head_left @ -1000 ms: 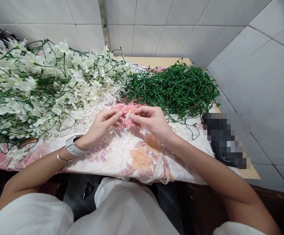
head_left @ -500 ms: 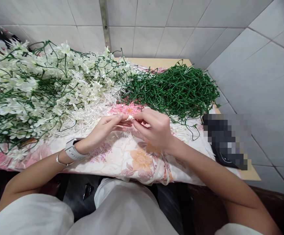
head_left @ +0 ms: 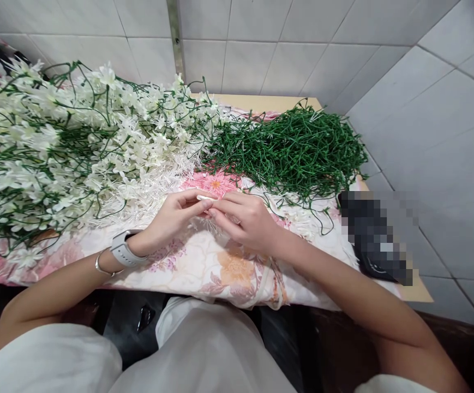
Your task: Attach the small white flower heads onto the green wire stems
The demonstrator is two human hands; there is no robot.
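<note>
I can't make out the tiny white piece (head_left: 204, 198) pinched between my fingertips; the flower heap (head_left: 57, 147) runs off the left edge, and a pixelated dark object (head_left: 373, 232) stays unreadable.

White glazed wall tiles (head_left: 286, 49) with grey grout cover the back wall, split by a vertical metal strip (head_left: 174, 38). A second tiled wall (head_left: 445, 125) meets it at the corner on the right. A light wooden table (head_left: 261, 102) stands against both, under a floral cloth (head_left: 204, 262) in pink and orange. Even, soft light falls across everything.
</note>
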